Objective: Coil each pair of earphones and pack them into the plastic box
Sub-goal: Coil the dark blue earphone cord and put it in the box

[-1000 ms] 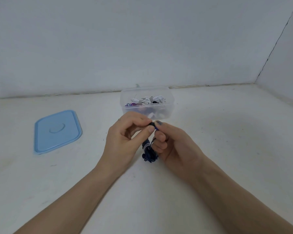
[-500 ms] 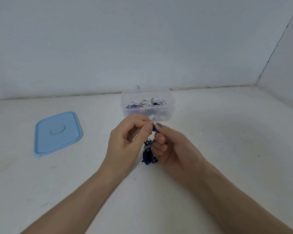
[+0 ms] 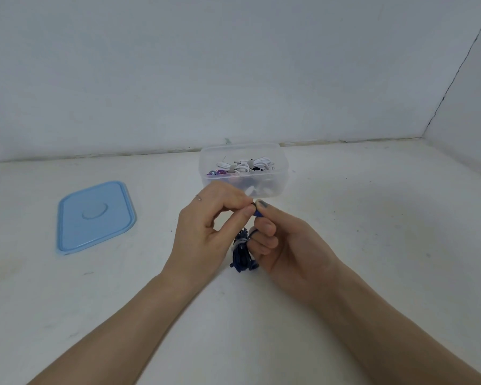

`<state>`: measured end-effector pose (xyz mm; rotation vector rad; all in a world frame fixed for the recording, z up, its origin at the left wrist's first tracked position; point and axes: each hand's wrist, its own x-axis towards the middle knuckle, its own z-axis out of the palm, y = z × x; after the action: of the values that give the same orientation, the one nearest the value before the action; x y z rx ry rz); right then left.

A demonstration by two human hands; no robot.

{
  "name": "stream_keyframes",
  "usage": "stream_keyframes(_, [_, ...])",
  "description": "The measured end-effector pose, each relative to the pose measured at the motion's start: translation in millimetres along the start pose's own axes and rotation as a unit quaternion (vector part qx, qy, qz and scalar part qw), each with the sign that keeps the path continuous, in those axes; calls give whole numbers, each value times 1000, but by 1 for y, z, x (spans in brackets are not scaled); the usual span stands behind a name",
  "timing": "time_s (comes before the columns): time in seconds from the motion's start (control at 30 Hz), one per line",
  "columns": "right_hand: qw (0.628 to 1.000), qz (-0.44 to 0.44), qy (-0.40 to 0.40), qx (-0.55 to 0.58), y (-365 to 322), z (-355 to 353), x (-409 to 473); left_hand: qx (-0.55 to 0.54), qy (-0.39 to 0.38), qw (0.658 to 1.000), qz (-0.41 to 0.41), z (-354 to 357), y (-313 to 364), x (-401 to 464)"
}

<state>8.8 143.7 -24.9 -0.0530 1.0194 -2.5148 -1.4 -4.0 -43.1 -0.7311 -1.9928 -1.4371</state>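
Hands (image 3: 250,232) with blue earphones (image 3: 243,252) just before plastic box (image 3: 281,159)

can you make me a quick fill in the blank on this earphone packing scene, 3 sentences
1. Both hands pinch the ____ earphones in front of the box.
2. The lid lying left of the box is ____ in colour.
3. The box is ____, with white earphones inside.

Missing words: dark blue; light blue; open
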Motion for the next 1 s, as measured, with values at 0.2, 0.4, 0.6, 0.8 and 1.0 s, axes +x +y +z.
stream_keyframes(0.2, [1000, 9, 2, 13, 0, 0, -1, 16, 0, 1000, 17, -1, -5, 0])
stream_keyframes(0.4, [1000, 6, 5, 8, -1, -2, -1, -12, -6, 1000, -2, 2, -8, -1])
stream_keyframes(0.6, [999, -10, -19, -28, 1, -5, 0, -16, -20, 1000, 12, 0, -7, -1])
stream_keyframes(0.8, [993, -44, -14, -113, 1, -9, 2, 29, -25, 999, 38, -6, -7, -4])
stream_keyframes(1.0, [991, -32, -2, -128, -2, -12, 6, 90, -13, 995, 37, -4, -2, -4])
